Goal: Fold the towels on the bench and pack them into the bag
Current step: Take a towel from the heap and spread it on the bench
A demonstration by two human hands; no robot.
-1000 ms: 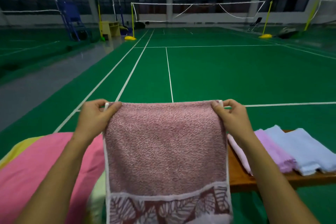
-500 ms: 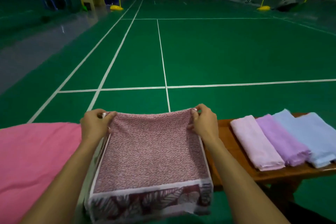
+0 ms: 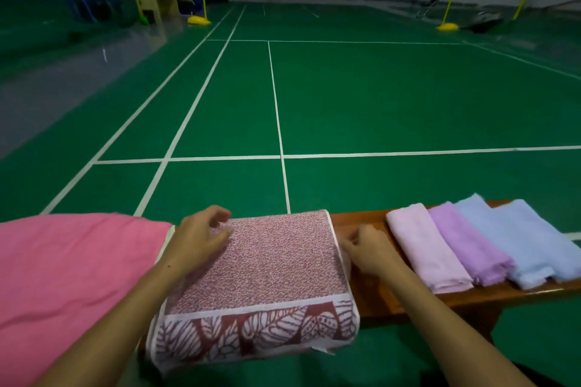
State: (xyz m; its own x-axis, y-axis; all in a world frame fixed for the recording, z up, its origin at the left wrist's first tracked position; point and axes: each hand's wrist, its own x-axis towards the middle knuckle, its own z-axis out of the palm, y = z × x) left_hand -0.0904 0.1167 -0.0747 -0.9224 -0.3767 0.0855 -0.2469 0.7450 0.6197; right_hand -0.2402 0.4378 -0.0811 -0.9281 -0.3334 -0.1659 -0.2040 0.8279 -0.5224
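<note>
A maroon speckled towel (image 3: 276, 264) with a leaf-pattern border lies folded across the wooden bench (image 3: 371, 298), its border hanging over the near edge. My left hand (image 3: 201, 236) hovers over the towel's far left corner, fingers loosely bent, holding nothing. My right hand (image 3: 367, 248) sits on the bench at the towel's right edge, its blurred fingertips close against the fabric. Three folded towels lie side by side to the right: a pale pink towel (image 3: 424, 245), a purple towel (image 3: 465, 242) and a light blue towel (image 3: 528, 239). No bag is in view.
A large pink cloth (image 3: 69, 267) covers the bench's left end. Beyond the bench stretches a green badminton court with white lines (image 3: 279, 135), a net and yellow posts (image 3: 446, 25) far back.
The maroon towel, earlier held up by its two top corners, has been lowered and laid flat on the bench. Both hands have let go of the corners.
</note>
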